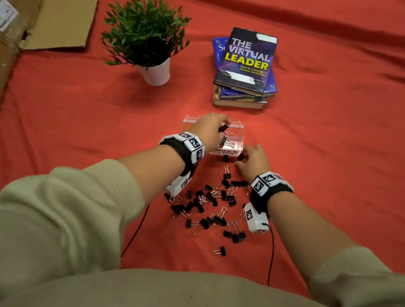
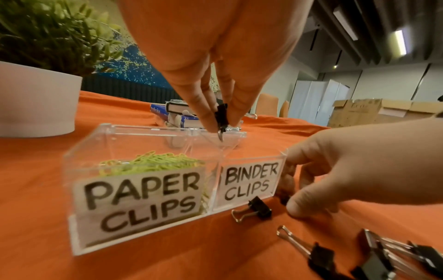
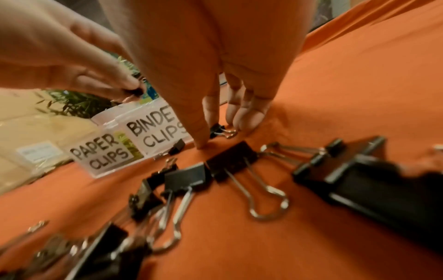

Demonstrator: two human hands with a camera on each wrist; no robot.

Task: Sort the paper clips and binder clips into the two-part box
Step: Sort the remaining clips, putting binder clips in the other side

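Head view: left hand (image 1: 209,128) is over the clear two-part box (image 1: 240,128), fingers pinched together on a black binder clip (image 1: 223,128) above the box's right-hand compartment, where at least one binder clip already lies (image 1: 227,141). Right hand (image 1: 254,159) is low on the red cloth (image 1: 336,157) at the box's near right corner, fingertips closed around a small black clip (image 1: 240,157). Loose binder clips (image 1: 211,206) lie scattered on the cloth between the two forearms, nearer the person than the box. Potted plant (image 1: 147,36) and stack of books (image 1: 245,66) stand beyond the box; cardboard (image 1: 12,28) lies along the cloth's left edge. Left wrist view: thumb and fingers (image 2: 203,113) clamp the black clip (image 2: 221,117) upright over the compartment labelled BINDER CLIPS (image 2: 249,181); the compartment labelled PAPER CLIPS (image 2: 141,197) holds yellow-green paper clips (image 2: 153,161). One binder clip (image 2: 260,208) lies on the cloth touching the box front. Right wrist view: right-hand fingers (image 3: 208,113) point down at the cloth, thumb and fingers closing on a small binder clip (image 3: 219,130) just beside the box (image 3: 134,144); picture is blurred and contact cannot be confirmed in full. Further binder clips (image 3: 230,161) lie in the foreground.
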